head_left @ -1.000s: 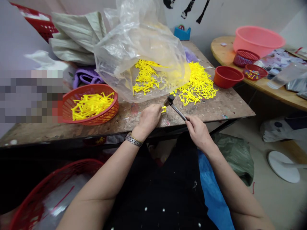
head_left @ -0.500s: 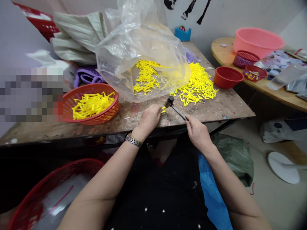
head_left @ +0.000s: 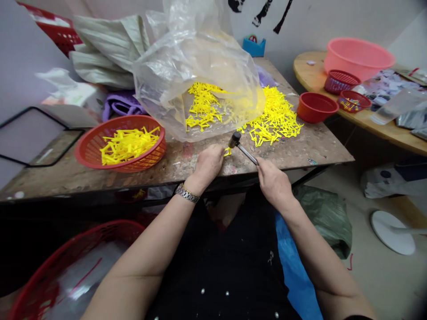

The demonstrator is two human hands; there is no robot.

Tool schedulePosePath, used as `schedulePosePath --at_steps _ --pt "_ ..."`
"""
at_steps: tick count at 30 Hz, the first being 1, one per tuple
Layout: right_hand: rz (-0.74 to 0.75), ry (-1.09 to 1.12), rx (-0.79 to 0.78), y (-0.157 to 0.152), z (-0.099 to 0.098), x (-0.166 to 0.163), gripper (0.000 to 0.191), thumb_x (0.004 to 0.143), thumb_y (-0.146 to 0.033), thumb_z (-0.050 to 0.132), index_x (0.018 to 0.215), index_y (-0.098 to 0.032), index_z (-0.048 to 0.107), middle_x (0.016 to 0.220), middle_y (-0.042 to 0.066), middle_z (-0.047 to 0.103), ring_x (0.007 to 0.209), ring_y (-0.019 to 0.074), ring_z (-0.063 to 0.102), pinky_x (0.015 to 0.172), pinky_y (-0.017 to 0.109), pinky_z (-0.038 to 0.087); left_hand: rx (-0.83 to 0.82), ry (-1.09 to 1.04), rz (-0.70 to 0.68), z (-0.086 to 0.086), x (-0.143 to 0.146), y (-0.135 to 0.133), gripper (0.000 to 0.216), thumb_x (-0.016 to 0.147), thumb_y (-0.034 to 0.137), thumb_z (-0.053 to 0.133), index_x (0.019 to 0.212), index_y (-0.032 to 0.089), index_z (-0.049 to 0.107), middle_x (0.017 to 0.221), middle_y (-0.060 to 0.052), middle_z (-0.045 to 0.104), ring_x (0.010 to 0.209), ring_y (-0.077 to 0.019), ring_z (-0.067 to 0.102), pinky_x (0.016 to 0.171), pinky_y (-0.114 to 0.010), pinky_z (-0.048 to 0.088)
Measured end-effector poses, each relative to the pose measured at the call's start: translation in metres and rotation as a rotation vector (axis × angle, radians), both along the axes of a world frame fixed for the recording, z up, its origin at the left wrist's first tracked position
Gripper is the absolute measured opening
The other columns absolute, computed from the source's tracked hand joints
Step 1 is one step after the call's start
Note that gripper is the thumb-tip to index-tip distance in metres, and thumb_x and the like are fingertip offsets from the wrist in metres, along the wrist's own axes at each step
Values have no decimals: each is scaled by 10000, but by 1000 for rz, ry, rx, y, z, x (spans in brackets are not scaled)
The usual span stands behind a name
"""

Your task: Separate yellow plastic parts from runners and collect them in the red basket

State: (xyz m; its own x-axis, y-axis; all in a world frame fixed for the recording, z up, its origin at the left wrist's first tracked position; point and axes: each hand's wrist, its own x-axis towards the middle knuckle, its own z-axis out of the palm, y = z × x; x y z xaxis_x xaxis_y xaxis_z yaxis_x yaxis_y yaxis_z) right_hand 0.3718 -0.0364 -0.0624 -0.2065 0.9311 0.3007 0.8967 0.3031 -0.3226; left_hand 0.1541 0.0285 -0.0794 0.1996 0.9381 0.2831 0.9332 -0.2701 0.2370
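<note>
Two hands are held at the front edge of the table (head_left: 320, 149). A small yellow piece (head_left: 228, 152) is pinched in the fingers of the left hand (head_left: 209, 162), just in from the front edge, and is partly hidden by them. The handle of a hammer (head_left: 246, 153) is gripped by the right hand (head_left: 275, 181), which is held right at the edge; the hammer's head is pointed leftward, next to the piece, and whether the two touch cannot be told. Beyond the hands, a bare strip is bounded by the hem of a clear bag (head_left: 196, 62), in which yellow pieces are spread. At the bag's right side a loose yellow heap (head_left: 276, 116) is piled, its near fringe lying a little back from the hammer. On the left, an orange basket (head_left: 151, 156), partly filled with more yellow pieces, is placed near the front edge, and a bare gap is seen between its rim and the left hand. The widest open room is found to the right of the hammer, where bare surface is stretched to the near corner. Farther back, a red bowl (head_left: 311, 113) is set close to the right edge.
</note>
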Motion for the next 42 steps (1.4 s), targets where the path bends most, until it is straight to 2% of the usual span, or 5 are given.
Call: schedulePosePath --at_steps 6,12,18,24,42 --pt "23 128 206 -5 13 0 479 1056 -266 284 1453 -141 522 1203 143 709 1078 240 675 915 351 549 33 -9 -22 -1 -1 -2 229 1006 165 454 921 144 665 960 -123 702 905 -236 638 811 -330 492" --pt "-14 -13 -35 1 3 -1 420 1018 -232 385 1376 -190 602 1183 116 730 1022 260 696 848 356 573 3 -6 10 -1 0 -2 242 999 151 439 933 142 672 976 -138 703 928 -254 645 818 -345 493" --pt "-6 138 144 -3 5 4 488 1055 -276 282 1479 -167 498 1223 133 703 1091 246 674 929 361 554 28 -6 -19 -2 -1 -2 238 1002 161 435 950 156 667 993 -124 705 941 -238 642 835 -326 489" --pt "27 -24 -62 2 -3 1 415 1033 -243 371 1385 -190 585 1215 106 719 1060 249 682 852 333 551 7 -23 10 -2 1 -1 238 999 167 442 945 153 673 992 -132 706 942 -252 648 824 -338 490" --pt "-13 -313 83 25 -10 22 288 995 -256 510 1222 -208 680 1048 104 695 973 252 559 748 345 354 175 -301 -55 10 -15 -29 214 1004 238 489 924 174 677 927 -89 687 904 -217 641 817 -325 500"
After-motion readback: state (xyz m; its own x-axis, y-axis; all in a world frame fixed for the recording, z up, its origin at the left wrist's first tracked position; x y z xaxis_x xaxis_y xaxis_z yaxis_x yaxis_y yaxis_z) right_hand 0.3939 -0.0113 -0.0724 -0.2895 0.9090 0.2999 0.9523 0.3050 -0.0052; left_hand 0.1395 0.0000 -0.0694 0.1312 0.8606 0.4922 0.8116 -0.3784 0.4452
